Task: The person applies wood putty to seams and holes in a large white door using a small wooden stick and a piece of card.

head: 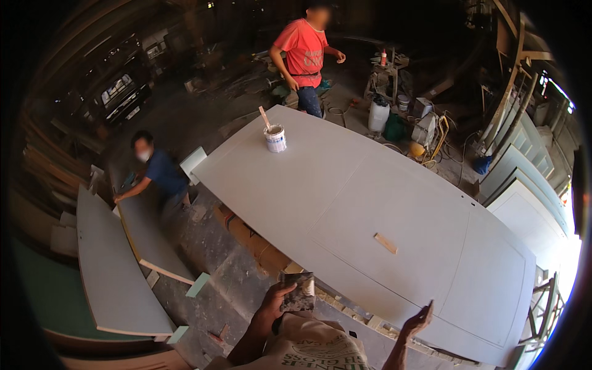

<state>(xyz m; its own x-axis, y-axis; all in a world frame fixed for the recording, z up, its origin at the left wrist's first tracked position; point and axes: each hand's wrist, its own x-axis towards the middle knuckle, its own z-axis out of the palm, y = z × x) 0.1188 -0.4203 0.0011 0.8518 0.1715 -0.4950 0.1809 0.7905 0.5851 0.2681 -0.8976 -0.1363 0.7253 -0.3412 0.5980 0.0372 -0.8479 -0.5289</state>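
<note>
My left hand [275,298] grips a square, stained plate [297,292], perhaps metal, with pale filler or paint on its surface. On the right, my right hand [417,320] is raised at the near edge of a large light grey door panel [342,194], its fingers extended and nothing seen in it. The panel has thin grooved lines and lies flat in front of me. A small wooden piece [385,243] rests on it, up and left of my right hand. Near the panel's far end stands an open can [276,138] with a wooden stick [264,117] in it.
A person in a red shirt [305,51] is beyond the panel. Another person in a blue shirt [163,171] touches a grey panel [152,236] at left, beside another panel [113,273]. A white jug [379,114] and hoses stand behind; more panels [527,208] lean at right.
</note>
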